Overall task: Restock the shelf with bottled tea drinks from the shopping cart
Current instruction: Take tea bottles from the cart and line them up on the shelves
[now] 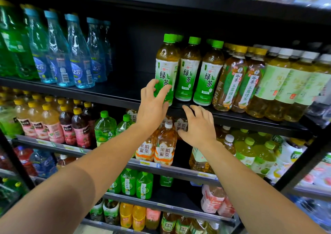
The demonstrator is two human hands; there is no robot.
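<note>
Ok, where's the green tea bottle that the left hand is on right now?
In the head view, the green tea bottle stands at centre on the upper shelf, leftmost of three green-capped bottles, with an empty gap to its left. The left hand curls round its base.

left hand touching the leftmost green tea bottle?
Touching. The head view shows the left hand with fingers curled round the lower label of the leftmost green tea bottle, no gap visible.

three green tea bottles (189, 68) with green caps and green-and-white labels stand upright in a row at the front edge of the black shelf (114, 94), more behind them; the leftmost bottle (167, 61) borders a bare gap.
</note>
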